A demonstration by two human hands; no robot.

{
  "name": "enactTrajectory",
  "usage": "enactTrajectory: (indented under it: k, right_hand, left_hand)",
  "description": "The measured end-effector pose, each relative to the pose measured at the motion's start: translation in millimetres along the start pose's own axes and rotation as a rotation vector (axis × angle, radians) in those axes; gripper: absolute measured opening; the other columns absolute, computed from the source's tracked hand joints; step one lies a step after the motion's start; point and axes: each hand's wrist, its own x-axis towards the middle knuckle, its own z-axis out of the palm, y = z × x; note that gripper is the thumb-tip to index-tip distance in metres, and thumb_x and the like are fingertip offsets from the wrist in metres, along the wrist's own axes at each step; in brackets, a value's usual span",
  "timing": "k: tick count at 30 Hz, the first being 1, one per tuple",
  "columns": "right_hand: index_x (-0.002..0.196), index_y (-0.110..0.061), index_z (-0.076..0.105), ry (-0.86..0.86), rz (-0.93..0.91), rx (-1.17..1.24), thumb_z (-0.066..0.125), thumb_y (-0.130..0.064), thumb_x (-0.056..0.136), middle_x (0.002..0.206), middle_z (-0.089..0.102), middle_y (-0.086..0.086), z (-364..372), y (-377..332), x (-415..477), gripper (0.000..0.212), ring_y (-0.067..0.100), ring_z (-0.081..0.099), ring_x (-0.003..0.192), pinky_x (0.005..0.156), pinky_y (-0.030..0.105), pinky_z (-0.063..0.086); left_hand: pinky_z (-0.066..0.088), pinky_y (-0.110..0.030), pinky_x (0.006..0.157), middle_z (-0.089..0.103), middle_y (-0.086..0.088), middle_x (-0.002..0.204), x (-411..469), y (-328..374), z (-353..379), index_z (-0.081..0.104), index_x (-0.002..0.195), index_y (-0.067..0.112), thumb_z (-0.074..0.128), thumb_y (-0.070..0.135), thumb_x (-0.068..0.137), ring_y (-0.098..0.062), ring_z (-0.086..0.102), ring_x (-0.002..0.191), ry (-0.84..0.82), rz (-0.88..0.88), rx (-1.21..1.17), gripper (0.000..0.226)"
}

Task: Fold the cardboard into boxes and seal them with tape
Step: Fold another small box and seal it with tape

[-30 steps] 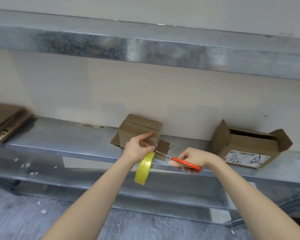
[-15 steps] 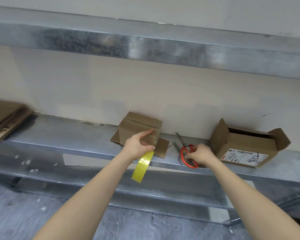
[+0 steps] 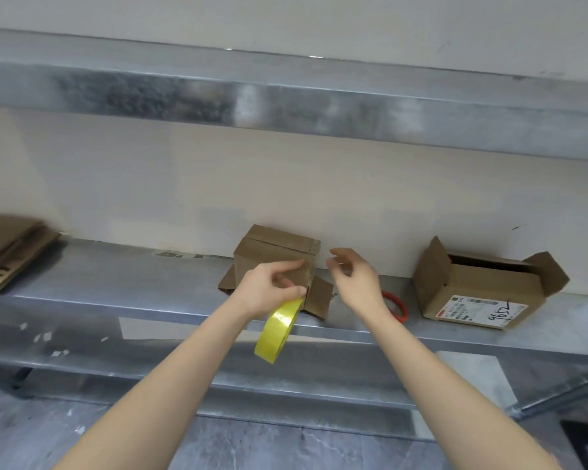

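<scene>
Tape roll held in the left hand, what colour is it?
Yellow; the tape roll shows best in the head view.

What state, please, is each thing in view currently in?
small box: top closed, lower flaps splayed
tape roll: hanging from left hand
left hand: fingers curled, gripping the tape roll
right hand: open, empty
scissors: lying on shelf, ungripped
labelled box: flaps open
flat cardboard: unfolded, stacked

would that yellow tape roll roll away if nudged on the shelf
Probably: the yellow tape roll is a narrow ring, so on edge it would likely roll along the smooth metal shelf or tip flat. It seems light, since the left hand holds it dangling. Its glossy face may be slippery.
</scene>
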Motion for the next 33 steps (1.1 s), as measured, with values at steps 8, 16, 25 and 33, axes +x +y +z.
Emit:
enactTrajectory:
  k: [8,16,25,33]
  right_hand:
    - [0.099,-0.009,0.07,0.135,-0.008,-0.016,0.054,-0.016,0.096,0.094,0.067,0.012,23.9,-14.4,-3.5,0.018,0.028,0.06,0.092,0.083,0.036,0.046]
    - [0.084,-0.011,0.076,0.017,-0.039,0.033,0.064,-0.03,0.093,0.081,0.064,0.005,32.2,-38.8,-47.9,0.025,0.016,0.059,0.079,0.074,0.027,0.043]
    - [0.094,-0.022,0.079,0.038,0.029,0.094,0.071,-0.024,0.087,0.09,0.074,-0.009,37.0,-48.4,-62.1,0.011,0.006,0.066,0.088,0.082,0.027,0.052]
    - [0.086,-0.017,0.075,0.06,0.157,0.115,0.067,-0.019,0.09,0.089,0.072,-0.003,40.2,-51.0,-62.0,0.009,0.013,0.065,0.088,0.082,0.031,0.051]
  left_hand:
    - [0.042,-0.02,0.067,0.071,0.011,0.096,0.7,-10.9,-25.1,0.064,0.115,0.036,0.082,0.036,0.074,-0.002,0.041,0.055,-0.146,0.161,-0.112,0.045]
    - [0.037,-0.014,0.051,0.069,0.003,0.103,10.6,-20.0,-32.9,0.062,0.114,0.022,0.087,0.022,0.066,-0.002,0.032,0.047,-0.111,0.242,-0.211,0.054]
    - [0.034,-0.021,0.049,0.066,0.007,0.096,5.7,-22.6,-27.2,0.062,0.117,0.024,0.087,0.04,0.055,-0.006,0.034,0.047,-0.006,0.266,-0.212,0.069]
    - [0.032,-0.019,0.049,0.067,0.007,0.092,-2.8,-23.7,-20.4,0.065,0.111,0.028,0.088,0.035,0.059,-0.012,0.035,0.049,0.032,0.27,-0.188,0.058]
